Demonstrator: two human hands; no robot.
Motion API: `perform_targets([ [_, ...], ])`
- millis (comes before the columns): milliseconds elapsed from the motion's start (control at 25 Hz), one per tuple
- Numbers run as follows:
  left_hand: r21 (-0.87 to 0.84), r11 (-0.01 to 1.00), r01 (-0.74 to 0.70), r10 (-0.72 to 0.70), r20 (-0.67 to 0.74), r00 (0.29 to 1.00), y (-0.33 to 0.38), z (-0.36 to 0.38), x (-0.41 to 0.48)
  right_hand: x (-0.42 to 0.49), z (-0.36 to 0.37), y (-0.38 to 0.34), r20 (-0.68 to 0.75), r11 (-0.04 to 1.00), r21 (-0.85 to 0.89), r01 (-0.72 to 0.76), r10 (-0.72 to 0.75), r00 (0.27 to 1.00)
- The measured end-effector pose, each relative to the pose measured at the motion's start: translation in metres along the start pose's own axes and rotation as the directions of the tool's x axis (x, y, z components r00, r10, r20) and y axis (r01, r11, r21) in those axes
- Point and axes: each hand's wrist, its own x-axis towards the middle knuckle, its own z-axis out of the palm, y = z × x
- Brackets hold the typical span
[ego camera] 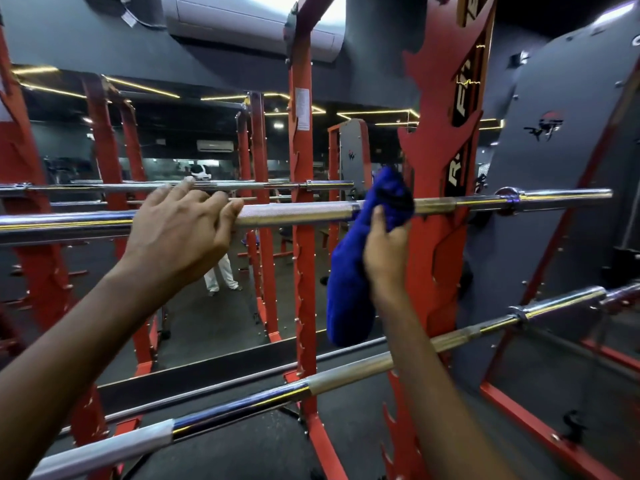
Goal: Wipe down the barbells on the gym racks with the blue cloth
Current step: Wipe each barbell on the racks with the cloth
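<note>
Left hand [180,233] lies flat-fingered on bar [294,213], left of post [440,168]. Right hand [384,251] clamps cloth [349,271] round bar at post. Cloth soft, light; bar likely heavy, slick, so steady it at the knurl.

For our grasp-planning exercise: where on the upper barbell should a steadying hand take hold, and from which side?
Probably the knurled grey stretch of the upper barbell, left of the blue cloth, from above, wrapping over the top: the bar lies level on the red rack, and its knurling aids grip.
</note>
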Motion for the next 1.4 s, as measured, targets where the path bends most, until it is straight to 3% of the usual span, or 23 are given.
perform_targets([
  [40, 0.013, 1.0, -0.002, 0.002, 0.025, 1.0, -0.004, -0.002, 0.0, -0.007, 0.001, -0.001, -0.019, 0.999, 0.022, 0.047, -0.047, 0.999],
  [160, 0.061, 0.992, -0.11, 0.111, -0.017, 0.994, -0.012, -0.002, -0.003, -0.022, 0.006, -0.005, 0.049, 0.938, -0.19, 0.289, -0.285, 0.957],
  [320, 0.031, 0.979, -0.202, 0.201, 0.023, 0.979, -0.022, -0.005, -0.002, -0.003, 0.022, -0.026, 0.165, 0.904, -0.246, 0.35, -0.317, 0.934],
  [440, -0.008, 0.972, -0.234, 0.234, 0.008, 0.972, -0.031, -0.007, -0.005, -0.01, 0.039, -0.035, 0.356, 0.825, -0.127, 0.551, -0.481, 0.801],
  [520, 0.019, 0.974, -0.226, 0.227, -0.063, 0.972, -0.042, -0.008, -0.011, -0.001, 0.035, -0.032, 0.373, 0.742, -0.1, 0.663, -0.59, 0.716],
  [560, 0.039, 0.976, -0.214, 0.217, -0.116, 0.969, -0.049, -0.008, -0.015, 0.012, 0.029, -0.028, 0.339, 0.73, -0.118, 0.673, -0.607, 0.719],
  [680, 0.052, 0.987, -0.155, 0.162, -0.213, 0.963, -0.068, -0.007, -0.022, 0.042, 0.015, -0.016, 0.133, 0.801, -0.219, 0.558, -0.542, 0.83],
  [760, 0.049, 0.991, -0.125, 0.133, -0.23, 0.964, -0.071, -0.003, -0.022, 0.035, 0.024, -0.012, 0.062, 0.794, -0.292, 0.534, -0.541, 0.839],
  [800, 0.051, 0.992, -0.113, 0.122, -0.231, 0.965, -0.07, 0.001, -0.021, 0.027, 0.032, -0.012, 0.084, 0.758, -0.295, 0.581, -0.585, 0.807],
  [960, 0.114, 0.99, -0.087, 0.105, -0.163, 0.981, -0.072, 0.003, -0.023, 0.021, 0.032, 0.002, 0.288, 0.54, -0.173, 0.824, -0.772, 0.566],
  [1000, 0.15, 0.985, -0.082, 0.104, -0.142, 0.984, -0.073, 0.002, -0.024, 0.03, 0.025, 0.007, 0.261, 0.54, -0.175, 0.823, -0.781, 0.568],
  [1040, 0.18, 0.98, -0.083, 0.107, -0.13, 0.986, -0.073, 0.0, -0.025, 0.038, 0.018, 0.012, 0.192, 0.593, -0.189, 0.783, -0.76, 0.621],
  [1160, 0.199, 0.975, -0.103, 0.129, -0.123, 0.984, -0.069, -0.007, -0.027, 0.045, 0.015, 0.016, -0.04, 0.832, -0.214, 0.512, -0.531, 0.846],
  [1240, 0.195, 0.975, -0.106, 0.133, -0.131, 0.982, -0.065, -0.01, -0.03, 0.023, 0.034, 0.002, -0.041, 0.851, -0.237, 0.468, -0.49, 0.871],
  [1280, 0.188, 0.977, -0.106, 0.131, -0.127, 0.983, -0.061, -0.011, -0.031, 0.007, 0.044, -0.005, 0.018, 0.815, -0.237, 0.528, -0.54, 0.841],
  [1400, 0.176, 0.98, -0.094, 0.113, -0.102, 0.988, -0.053, -0.017, -0.031, -0.022, 0.057, -0.01, 0.259, 0.615, -0.161, 0.772, -0.729, 0.634],
])
